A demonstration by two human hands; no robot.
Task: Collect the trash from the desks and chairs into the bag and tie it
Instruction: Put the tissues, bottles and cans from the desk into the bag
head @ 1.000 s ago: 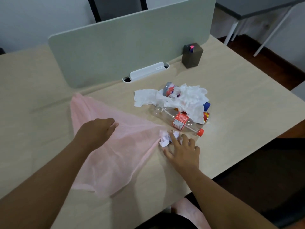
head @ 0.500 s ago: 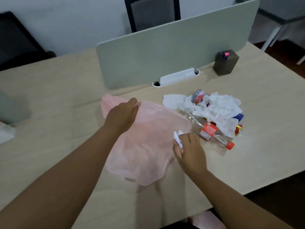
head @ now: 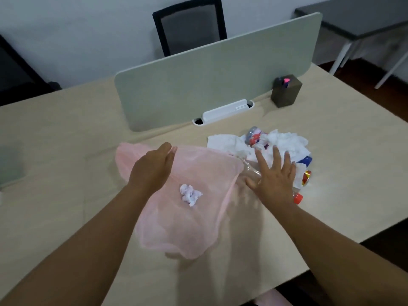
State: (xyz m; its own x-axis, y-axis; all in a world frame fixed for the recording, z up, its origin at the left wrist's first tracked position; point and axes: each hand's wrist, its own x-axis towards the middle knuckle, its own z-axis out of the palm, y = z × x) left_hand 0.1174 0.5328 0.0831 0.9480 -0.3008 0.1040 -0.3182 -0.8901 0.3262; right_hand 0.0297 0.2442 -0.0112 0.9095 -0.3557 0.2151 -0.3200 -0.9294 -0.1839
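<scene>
A thin pink bag [head: 189,226] lies on the beige desk [head: 66,164], its mouth facing the trash pile. My left hand [head: 154,168] pinches the bag's upper rim and holds it raised. A crumpled paper ball [head: 190,194] shows through the film inside the bag. My right hand [head: 276,180] is spread flat, fingers straight, over a clear plastic bottle [head: 250,167] with an orange cap [head: 298,198]; the hand hides the bottle's label. Behind it lie white tissues [head: 287,141], a crushed can [head: 254,135] and small coloured wrappers [head: 306,176].
A grey-green divider panel [head: 216,85] stands across the desk with a white cable box [head: 225,110] at its foot. A brown pen holder [head: 286,91] sits at the back right. A black chair [head: 189,25] stands beyond. The desk's front edge runs near my right forearm.
My right hand let go of the paper ball, which now lies inside the bag, and moved right over the bottle with fingers spread. My left hand still lifts the bag's rim.
</scene>
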